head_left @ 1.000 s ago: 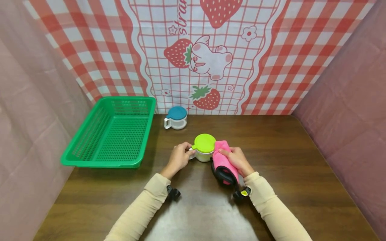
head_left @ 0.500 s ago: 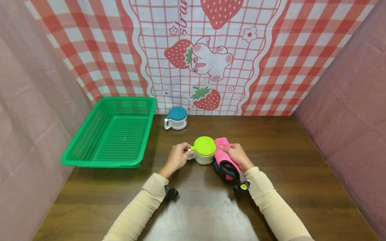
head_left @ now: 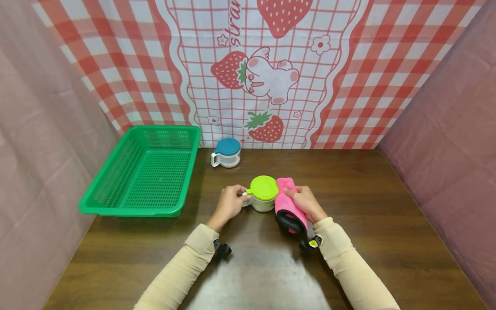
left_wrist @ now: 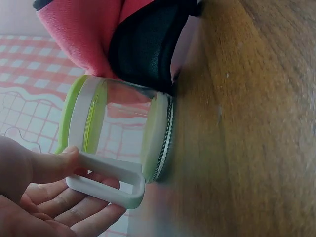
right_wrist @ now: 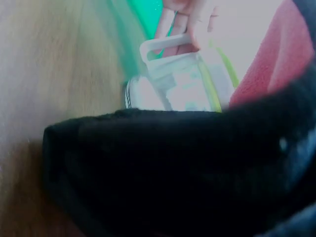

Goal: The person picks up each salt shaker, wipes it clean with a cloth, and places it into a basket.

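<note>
A clear seasoning jar with a lime-green lid [head_left: 264, 187] and a white side handle [left_wrist: 106, 181] is between the hands near the middle of the table. Thumb and fingers of the left hand [head_left: 230, 202] pinch that handle from the left. The jar's base is right at the wooden surface in the left wrist view. In the right hand [head_left: 307, 202], a pink cloth with black edging [head_left: 288, 200] is gripped with the thumb on top, pressed against the jar's right side. The cloth's dark part [right_wrist: 173, 163] hides much of the jar and the right fingers in the right wrist view.
Behind the hands, a second jar with a blue lid [head_left: 228, 147] stands close to the checked backdrop. A green perforated basket [head_left: 190, 172] occupies the table's left side. Pink curtains [head_left: 445, 103] border both sides of the wooden table [head_left: 372, 206].
Over the last second, the jar has shifted slightly toward the person, while the right hand and cloth have slid a little away along its side. Both hands keep their holds.
</note>
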The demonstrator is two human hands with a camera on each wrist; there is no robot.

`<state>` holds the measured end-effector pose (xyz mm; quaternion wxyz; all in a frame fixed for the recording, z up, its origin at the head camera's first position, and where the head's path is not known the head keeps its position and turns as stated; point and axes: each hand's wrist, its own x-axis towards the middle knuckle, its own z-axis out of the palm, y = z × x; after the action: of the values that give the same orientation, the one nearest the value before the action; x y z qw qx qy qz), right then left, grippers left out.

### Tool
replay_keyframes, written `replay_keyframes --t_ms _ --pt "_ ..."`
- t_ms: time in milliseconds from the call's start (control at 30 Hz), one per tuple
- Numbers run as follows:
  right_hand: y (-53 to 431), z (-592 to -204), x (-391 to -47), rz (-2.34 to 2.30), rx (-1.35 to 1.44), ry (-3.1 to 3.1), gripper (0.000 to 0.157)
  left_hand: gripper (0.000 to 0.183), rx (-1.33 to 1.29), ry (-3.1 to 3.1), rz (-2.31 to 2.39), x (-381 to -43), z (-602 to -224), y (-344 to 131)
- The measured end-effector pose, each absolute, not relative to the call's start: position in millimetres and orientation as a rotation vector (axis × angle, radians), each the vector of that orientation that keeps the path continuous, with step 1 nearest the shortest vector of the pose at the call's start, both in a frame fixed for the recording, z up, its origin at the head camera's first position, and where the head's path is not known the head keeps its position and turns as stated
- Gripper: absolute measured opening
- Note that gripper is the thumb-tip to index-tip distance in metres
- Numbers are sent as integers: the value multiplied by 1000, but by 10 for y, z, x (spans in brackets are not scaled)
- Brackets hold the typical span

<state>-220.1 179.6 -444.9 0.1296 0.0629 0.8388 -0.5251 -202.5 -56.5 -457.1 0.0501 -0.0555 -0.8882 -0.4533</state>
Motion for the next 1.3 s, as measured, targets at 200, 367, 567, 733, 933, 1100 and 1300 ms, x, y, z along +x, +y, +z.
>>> replay_keyframes --t_ms 200,367,567,733,933,1100,1300 --pt "1751 -4445 -2132 -1559 184 2420 31 19 -130 -2709 -1356 -2031 -4568 -568" --pt "1712 -4455 -2076 -1575 198 2432 32 21 -120 -2723 -1348 -2041 -4560 -571" --pt "1677 -4505 -1992 -1574 227 2433 33 21 -100 -2737 -1365 -2039 -4582 -570" --pt "1647 -4518 -1923 -1603 263 2445 31 20 -85 -2752 -1375 -2039 -4602 -560" --pt "1560 -4537 -1819 -1711 326 2403 31 20 -78 -2759 -1387 -2048 -4601 -541" --pt "1467 -4579 -1738 -1787 343 2403 30 21 -73 -2762 -1389 -2047 -4583 -530" --pt "1387 -4626 -1695 -1848 367 2419 32 22 -73 -2752 -1403 -2030 -4559 -518"
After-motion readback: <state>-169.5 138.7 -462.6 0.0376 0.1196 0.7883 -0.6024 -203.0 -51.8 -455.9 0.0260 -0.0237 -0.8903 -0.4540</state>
